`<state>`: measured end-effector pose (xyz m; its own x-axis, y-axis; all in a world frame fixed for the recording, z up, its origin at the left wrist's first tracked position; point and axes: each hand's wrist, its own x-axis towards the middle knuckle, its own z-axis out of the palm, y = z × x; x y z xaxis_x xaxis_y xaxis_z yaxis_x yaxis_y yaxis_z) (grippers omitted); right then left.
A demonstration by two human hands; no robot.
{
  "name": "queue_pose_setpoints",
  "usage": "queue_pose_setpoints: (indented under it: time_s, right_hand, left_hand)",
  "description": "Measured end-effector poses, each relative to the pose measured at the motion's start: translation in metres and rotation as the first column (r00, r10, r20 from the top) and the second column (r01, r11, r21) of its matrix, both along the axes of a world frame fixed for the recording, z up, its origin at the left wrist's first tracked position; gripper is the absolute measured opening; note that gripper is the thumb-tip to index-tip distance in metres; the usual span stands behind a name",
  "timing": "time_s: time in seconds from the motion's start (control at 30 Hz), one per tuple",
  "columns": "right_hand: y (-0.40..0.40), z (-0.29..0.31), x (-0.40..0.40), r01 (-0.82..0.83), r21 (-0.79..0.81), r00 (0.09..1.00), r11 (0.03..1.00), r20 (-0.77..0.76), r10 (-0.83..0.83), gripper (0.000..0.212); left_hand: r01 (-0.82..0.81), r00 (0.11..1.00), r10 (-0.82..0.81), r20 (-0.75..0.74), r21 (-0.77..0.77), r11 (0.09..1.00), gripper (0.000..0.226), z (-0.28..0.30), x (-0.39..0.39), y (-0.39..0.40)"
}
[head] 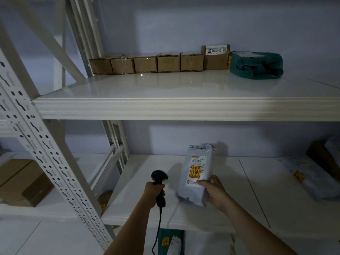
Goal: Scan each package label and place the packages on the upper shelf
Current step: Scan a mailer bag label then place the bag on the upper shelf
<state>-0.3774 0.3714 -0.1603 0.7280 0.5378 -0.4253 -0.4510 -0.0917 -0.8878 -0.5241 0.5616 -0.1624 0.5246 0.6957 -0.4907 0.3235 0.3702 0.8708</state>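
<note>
White shelving [165, 107]; left hand [153, 195] fisted round scanner [159, 183], right hand [216, 193] gripping upright grey package [196, 173].

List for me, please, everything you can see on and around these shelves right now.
Small boxes: five, brown, in a row at the back of the upper shelf.
Taller box: one, brown with a white label, right of that row.
Green bag: one, right of the taller box.
Grey package: one, white label and yellow sticker, held upright over the lower shelf.
Scanner: one, black, corded.
Pale bags: number unclear, right on the lower shelf.
Brown box: one, neighbouring shelf at left.
Left hand: grips the scanner.
Right hand: holds the grey package.
</note>
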Motion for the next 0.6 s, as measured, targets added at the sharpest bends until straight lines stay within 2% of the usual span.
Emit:
queue_pose_setpoints:
  time_s: [0.07,0.17,0.37,0.5,0.6]
  right_hand:
    - [0.000,-0.003,0.002,0.027,-0.021,0.999,0.999,-0.021,-0.027,0.043]
    - [0.000,-0.008,0.005,0.022,-0.053,0.998,0.998,-0.060,-0.025,0.047]
    - [-0.002,-0.020,0.003,-0.034,-0.032,0.994,0.999,-0.101,0.031,0.037]
    - [-0.001,-0.027,0.001,0.029,0.002,0.993,1.000,-0.116,-0.029,0.040]
    - [-0.002,-0.024,0.000,0.071,0.016,0.991,0.997,-0.115,-0.069,0.045]
  left_hand:
    - [-0.053,0.995,0.054,-0.083,0.013,0.999,0.007,-0.022,-0.008,0.006]
    - [-0.061,0.964,0.082,-0.254,0.092,0.994,0.027,-0.043,-0.015,0.009]
    - [-0.002,0.937,0.054,-0.346,0.148,0.989,0.036,-0.053,-0.014,0.015]
    - [0.055,0.914,0.015,-0.405,0.161,0.985,0.030,-0.056,-0.012,0.021]
    - [0.151,0.864,-0.031,-0.503,0.200,0.968,0.030,-0.050,-0.008,0.022]
